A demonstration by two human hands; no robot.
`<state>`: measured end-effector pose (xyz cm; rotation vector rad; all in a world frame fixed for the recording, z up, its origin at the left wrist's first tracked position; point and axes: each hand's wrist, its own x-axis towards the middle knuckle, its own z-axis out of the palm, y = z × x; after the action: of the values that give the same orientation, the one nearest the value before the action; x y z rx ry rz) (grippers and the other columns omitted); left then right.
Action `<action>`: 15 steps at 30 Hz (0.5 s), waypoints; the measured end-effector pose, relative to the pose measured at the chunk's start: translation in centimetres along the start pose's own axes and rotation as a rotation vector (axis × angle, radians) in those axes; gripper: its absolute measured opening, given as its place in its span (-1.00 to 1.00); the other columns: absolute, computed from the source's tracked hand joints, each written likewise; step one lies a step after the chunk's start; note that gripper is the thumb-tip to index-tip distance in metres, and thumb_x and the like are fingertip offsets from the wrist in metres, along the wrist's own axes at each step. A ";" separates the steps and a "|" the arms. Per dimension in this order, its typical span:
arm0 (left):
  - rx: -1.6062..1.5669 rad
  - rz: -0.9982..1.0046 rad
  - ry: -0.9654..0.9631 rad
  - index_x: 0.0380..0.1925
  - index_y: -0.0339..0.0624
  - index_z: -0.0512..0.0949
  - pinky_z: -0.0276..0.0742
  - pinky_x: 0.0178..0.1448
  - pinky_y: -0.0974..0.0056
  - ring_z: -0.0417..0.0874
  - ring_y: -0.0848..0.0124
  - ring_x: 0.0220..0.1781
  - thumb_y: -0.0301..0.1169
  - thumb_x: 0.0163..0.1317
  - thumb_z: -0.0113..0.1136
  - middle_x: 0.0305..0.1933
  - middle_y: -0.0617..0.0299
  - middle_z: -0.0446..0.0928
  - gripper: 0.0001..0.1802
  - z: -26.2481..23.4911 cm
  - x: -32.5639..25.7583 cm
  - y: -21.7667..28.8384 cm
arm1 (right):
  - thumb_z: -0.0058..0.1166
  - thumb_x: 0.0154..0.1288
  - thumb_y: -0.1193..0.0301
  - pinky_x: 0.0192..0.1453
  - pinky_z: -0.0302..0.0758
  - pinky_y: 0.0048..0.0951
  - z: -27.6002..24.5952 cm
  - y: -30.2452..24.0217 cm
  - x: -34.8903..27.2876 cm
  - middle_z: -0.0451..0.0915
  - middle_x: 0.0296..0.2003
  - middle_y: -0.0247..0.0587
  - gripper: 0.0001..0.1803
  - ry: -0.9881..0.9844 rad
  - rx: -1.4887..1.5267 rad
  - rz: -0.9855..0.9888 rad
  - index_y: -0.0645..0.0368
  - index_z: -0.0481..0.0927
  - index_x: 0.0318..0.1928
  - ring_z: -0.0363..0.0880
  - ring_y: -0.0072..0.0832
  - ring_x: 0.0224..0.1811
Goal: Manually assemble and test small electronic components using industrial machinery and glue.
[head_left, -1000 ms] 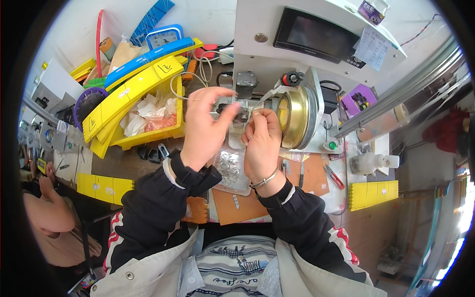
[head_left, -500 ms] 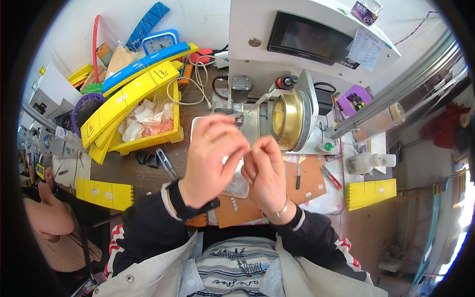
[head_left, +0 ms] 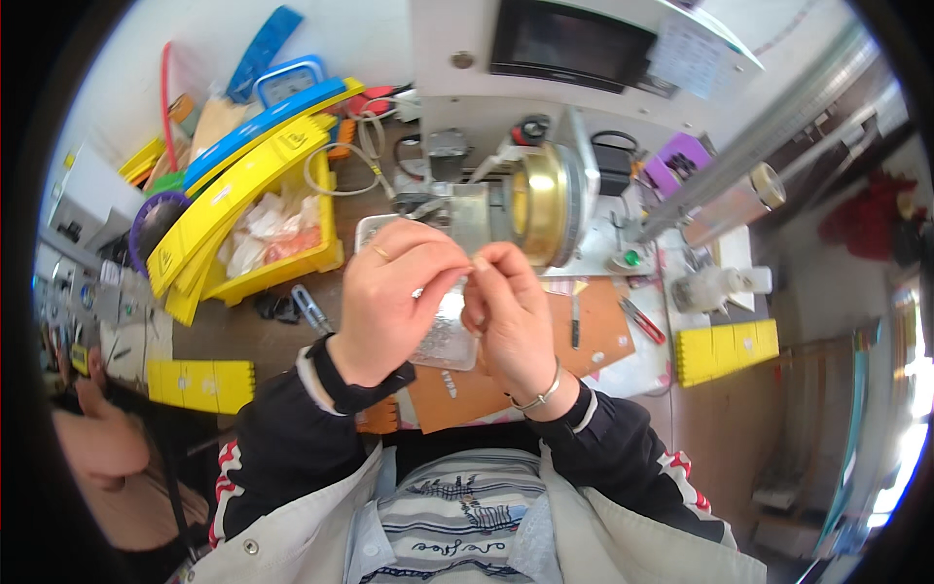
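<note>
Both hands meet in front of my chest, their fingertips pinched together above a clear plastic tray [head_left: 455, 343]. My left hand [head_left: 394, 297] is closed, thumb against fingers. My right hand [head_left: 514, 316] is closed the same way, its thumb and forefinger touching the left fingertips. Whatever lies between them is too small to make out. Beneath them the tray rests partly on a brown mat [head_left: 605, 326], where a short row of tiny pale pieces [head_left: 449, 383] lies. Just beyond the hands stands a machine with a brass-coloured wheel [head_left: 545, 204].
At the left is a yellow bin [head_left: 329, 255] of crumpled wrappings, with yellow strips [head_left: 229, 195] over it. A snipper [head_left: 311, 310] lies near it. Right of the hands are a knife [head_left: 575, 321], a red-handled snipper [head_left: 642, 321] and a bottle [head_left: 715, 289]. Another person's arm [head_left: 102, 438] shows far left.
The view has shifted, so the bench appears further left and higher. My left fingers, raised and blurred before, are now lower and bunched against the right fingertips.
</note>
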<state>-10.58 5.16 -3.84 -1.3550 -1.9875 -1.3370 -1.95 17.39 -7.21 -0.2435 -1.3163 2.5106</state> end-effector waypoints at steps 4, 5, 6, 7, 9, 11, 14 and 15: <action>0.123 0.135 -0.127 -0.35 -0.24 0.64 0.56 -0.19 0.14 0.65 0.12 -0.25 -0.64 -0.04 0.38 -0.31 0.14 0.60 -0.79 -0.5 1.3 0.0 | 0.00 0.62 0.32 -0.38 0.37 -0.64 -1.6 -1.6 -1.0 0.53 -0.25 -0.46 -0.82 -0.062 -0.176 0.148 0.15 0.49 0.04 0.39 -0.74 -0.43; 0.129 0.154 -0.165 -0.35 -0.24 0.63 0.56 -0.19 0.14 0.64 0.12 -0.25 -0.64 -0.03 0.37 -0.31 0.13 0.59 -0.80 -0.4 1.3 -0.2 | 0.00 0.62 0.31 -0.37 0.37 -0.64 -2.3 -2.2 -1.6 0.54 -0.22 -0.45 -0.79 -0.105 -0.195 0.193 0.15 0.49 0.08 0.40 -0.75 -0.39; 0.092 0.179 -0.171 -0.35 -0.24 0.63 0.56 -0.19 0.14 0.64 0.12 -0.25 -0.64 -0.03 0.37 -0.31 0.13 0.59 -0.80 -0.4 1.4 -0.2 | 0.08 0.56 0.35 -0.37 0.40 -0.68 -3.1 -2.8 -2.5 0.54 -0.22 -0.42 -0.75 -0.132 -0.210 0.238 0.16 0.48 0.11 0.47 -0.76 -0.38; 0.119 0.189 -0.220 -0.36 -0.28 0.62 0.55 -0.19 0.14 0.63 0.09 -0.25 -0.68 -0.02 0.35 -0.31 0.10 0.57 -0.80 -0.2 1.4 -0.3 | 0.08 0.56 0.35 -0.37 0.40 -0.68 -4.1 -3.7 -3.7 0.54 -0.22 -0.42 -0.75 -0.093 -0.220 0.216 0.16 0.48 0.11 0.47 -0.76 -0.38; 0.125 0.213 -0.271 -0.36 -0.31 0.60 0.54 -0.19 0.14 0.61 0.07 -0.25 -0.71 -0.01 0.32 -0.31 0.07 0.56 -0.81 0.6 1.4 -0.7 | 0.12 0.53 0.37 -0.21 0.43 -0.66 -5.5 -6.2 -6.3 0.54 -0.20 -0.42 -0.71 -0.247 -0.413 0.104 0.17 0.51 0.16 0.46 -0.75 -0.28; 0.132 0.208 -0.243 -0.34 -0.27 0.62 0.55 -0.19 0.13 0.62 0.09 -0.27 -0.67 0.01 0.34 -0.31 0.09 0.56 -0.81 1.8 0.8 -1.4 | 0.11 0.52 0.40 -0.06 0.46 -0.54 -5.2 -10.4 -9.1 0.54 -0.17 -0.39 -0.73 -0.250 -0.444 0.023 0.19 0.57 0.14 0.46 -0.72 -0.19; 0.099 0.188 -0.181 -0.34 -0.29 0.61 0.55 -0.19 0.15 0.63 0.10 -0.25 -0.71 0.03 0.33 -0.29 0.09 0.57 -0.81 2.4 -0.7 -2.9 | 0.05 0.52 0.01 0.16 0.55 -0.22 -4.6 -16.7 -8.6 0.59 0.08 -0.08 -0.39 -0.705 -0.602 -0.389 0.35 0.50 0.19 0.64 -0.24 -0.02; 0.068 0.182 -0.132 -0.34 -0.29 0.61 0.55 -0.18 0.16 0.63 0.10 -0.25 -0.72 0.04 0.33 -0.29 0.10 0.58 -0.81 3.1 -0.9 -3.2 | -0.07 0.51 -0.11 0.16 0.56 -0.15 -2.2 -15.9 -9.1 0.64 0.03 0.07 -0.29 -0.564 -0.238 -0.426 0.42 0.54 0.13 0.66 -0.08 -0.02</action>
<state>-12.33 7.16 -7.54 -1.5855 -1.9192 -1.1144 10.10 24.62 4.72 0.6761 -1.6521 2.1219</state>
